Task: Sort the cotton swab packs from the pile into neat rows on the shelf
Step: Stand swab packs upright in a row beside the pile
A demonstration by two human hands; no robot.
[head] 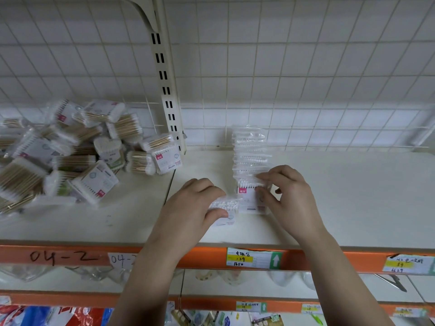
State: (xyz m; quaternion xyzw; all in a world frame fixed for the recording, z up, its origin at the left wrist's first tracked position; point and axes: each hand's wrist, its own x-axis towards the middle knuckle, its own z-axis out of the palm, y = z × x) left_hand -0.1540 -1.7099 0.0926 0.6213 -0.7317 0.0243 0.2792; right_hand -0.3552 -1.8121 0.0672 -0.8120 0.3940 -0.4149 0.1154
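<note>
The orange shelf edge (207, 257) bears handwritten "04-2" at its left, and a white tag (120, 258) beside it reads "04-", the rest hidden. A price label (253, 258) shows "139" and "1650"; the front pack (249, 203) has a pink mark too blurred to read.

Light even and diffuse, coming from above; shelf (353, 196) reading bright, slightly washed out. Left hand (195, 203) and right hand (289, 196) casting only faint, soft shadows. Wide-angle lens bowing the wire grid (306, 67) and orange shelf edge (70, 255) near the borders. Pile of packs (70, 156) smearing at left. Pack (223, 208) in the left hand blurring; front pack (249, 198) at the right hand reading sharper.
</note>
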